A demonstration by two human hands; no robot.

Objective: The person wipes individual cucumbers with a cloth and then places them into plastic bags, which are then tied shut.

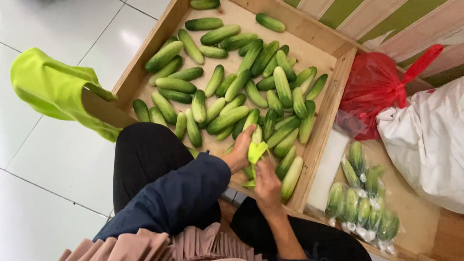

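Both hands pinch one thin yellow-green plastic bag [256,153] over the near edge of a wooden crate [325,121]: left hand [240,153] far-left, right hand [267,186] nearer, bag upright between.

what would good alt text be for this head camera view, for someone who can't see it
Seen from above, a person's left hand and right hand hold a yellow-green plastic bag over a shallow wooden crate of loose green cucumbers. To the right lie clear bagged cucumbers, a red plastic bag and a white sack.
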